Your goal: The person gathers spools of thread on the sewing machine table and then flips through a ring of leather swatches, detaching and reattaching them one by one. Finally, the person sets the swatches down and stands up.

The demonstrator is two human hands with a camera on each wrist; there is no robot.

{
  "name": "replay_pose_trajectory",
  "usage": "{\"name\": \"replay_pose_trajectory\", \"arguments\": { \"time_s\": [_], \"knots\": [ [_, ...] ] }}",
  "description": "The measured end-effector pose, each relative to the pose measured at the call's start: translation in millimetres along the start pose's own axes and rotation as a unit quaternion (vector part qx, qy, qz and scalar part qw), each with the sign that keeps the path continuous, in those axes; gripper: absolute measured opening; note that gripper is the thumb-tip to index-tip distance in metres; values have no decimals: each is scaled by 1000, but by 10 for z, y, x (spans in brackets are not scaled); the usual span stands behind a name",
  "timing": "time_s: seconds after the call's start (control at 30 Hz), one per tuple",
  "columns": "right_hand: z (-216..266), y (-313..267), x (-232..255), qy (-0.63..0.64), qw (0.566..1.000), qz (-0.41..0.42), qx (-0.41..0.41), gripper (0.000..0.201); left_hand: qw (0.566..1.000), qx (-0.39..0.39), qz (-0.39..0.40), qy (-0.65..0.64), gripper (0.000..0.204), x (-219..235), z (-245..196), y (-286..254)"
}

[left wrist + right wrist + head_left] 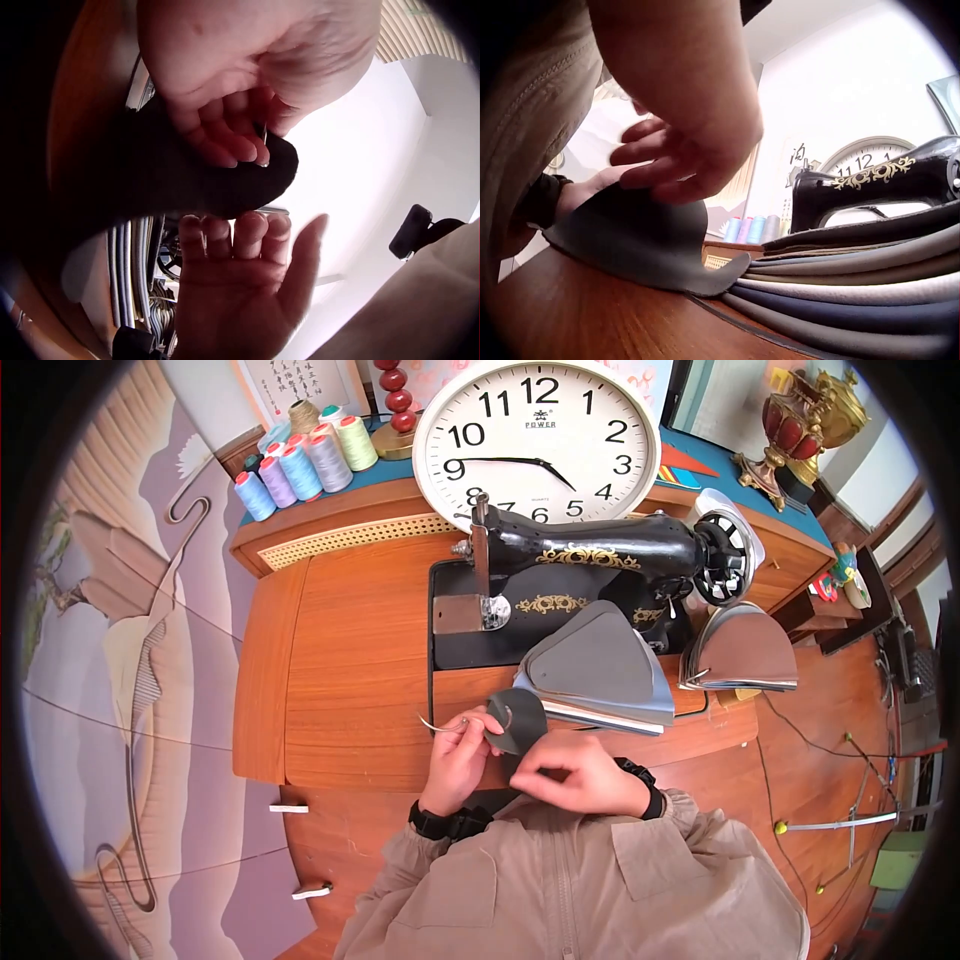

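Note:
My left hand (458,762) pinches a thin curved metal ring (440,728) between thumb and fingers. One end of the ring sticks out to the left, and its other part runs by the hole of a dark grey rounded swatch (522,722). In the left wrist view the swatch (217,180) looks nearly black, with a glint of metal at the fingertips. My right hand (572,772) is at the swatch's lower right edge, fingers loosely bent. From the left wrist view, the right hand's palm (232,300) faces up, its fingertips right at the swatch's edge.
A fanned stack of grey swatches (595,660) lies before the black sewing machine (600,545). Right of it sits a brown swatch stack (745,650). A wall clock (540,445), thread spools (300,465) and a gold ornament (790,430) stand behind on the wooden table (350,660).

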State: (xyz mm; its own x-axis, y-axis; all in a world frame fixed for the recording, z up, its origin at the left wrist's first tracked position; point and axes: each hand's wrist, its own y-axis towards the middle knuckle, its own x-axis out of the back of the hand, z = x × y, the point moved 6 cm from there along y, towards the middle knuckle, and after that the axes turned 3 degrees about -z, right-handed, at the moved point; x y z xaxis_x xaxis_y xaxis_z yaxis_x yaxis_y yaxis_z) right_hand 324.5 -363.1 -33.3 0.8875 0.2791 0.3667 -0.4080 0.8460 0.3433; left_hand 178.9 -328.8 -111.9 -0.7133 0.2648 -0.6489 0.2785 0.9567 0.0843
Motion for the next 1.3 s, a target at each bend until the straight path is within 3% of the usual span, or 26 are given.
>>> {"name": "replay_pose_trajectory", "arguments": {
  "time_s": [0.1,0.23,0.37,0.43,0.53,0.7,0.8,0.87,0.9,1.0,1.07,1.13,1.17,1.2,1.3],
  "knots": [
    [-234,-27,42,127,966,-161,-155,7,999,29,29,-10,22,-29,57,-43],
    [-293,-6,-37,131,977,-129,-107,8,997,43,57,2,21,-15,95,-67],
    [-214,6,-26,94,982,-102,-128,6,997,34,60,-38,14,-53,78,-40],
    [-127,23,5,49,991,-106,-71,6,980,-84,84,157,11,-92,1,-11],
    [-154,2,76,100,978,-157,-91,7,981,-70,71,169,17,-79,-32,-29],
    [-123,8,121,106,977,-150,-110,6,974,-101,11,203,22,-171,-194,-16],
    [-149,21,100,93,978,-144,-122,7,969,-80,45,230,23,-158,-156,-23],
    [-179,32,75,86,978,-148,-117,7,988,33,22,149,33,-12,73,-50],
    [-187,41,68,97,976,-168,-98,8,988,33,22,149,33,24,101,-47],
    [-203,29,42,118,973,-177,-88,9,989,-4,26,143,34,18,63,-21],
    [-201,29,40,129,973,-167,-98,9,978,-138,8,159,30,-131,-162,2],
    [-165,54,-32,106,984,-73,-121,10,962,-167,20,216,33,-228,-262,33],
    [-173,51,-39,106,984,-73,-121,10,941,-196,31,272,37,-269,-301,30],
    [-204,39,-59,125,980,-73,-135,10,952,-157,80,250,34,-235,-219,19],
    [-237,37,-69,169,969,-101,-152,11,973,-108,93,182,29,-11,-15,-49]
  ]
}}
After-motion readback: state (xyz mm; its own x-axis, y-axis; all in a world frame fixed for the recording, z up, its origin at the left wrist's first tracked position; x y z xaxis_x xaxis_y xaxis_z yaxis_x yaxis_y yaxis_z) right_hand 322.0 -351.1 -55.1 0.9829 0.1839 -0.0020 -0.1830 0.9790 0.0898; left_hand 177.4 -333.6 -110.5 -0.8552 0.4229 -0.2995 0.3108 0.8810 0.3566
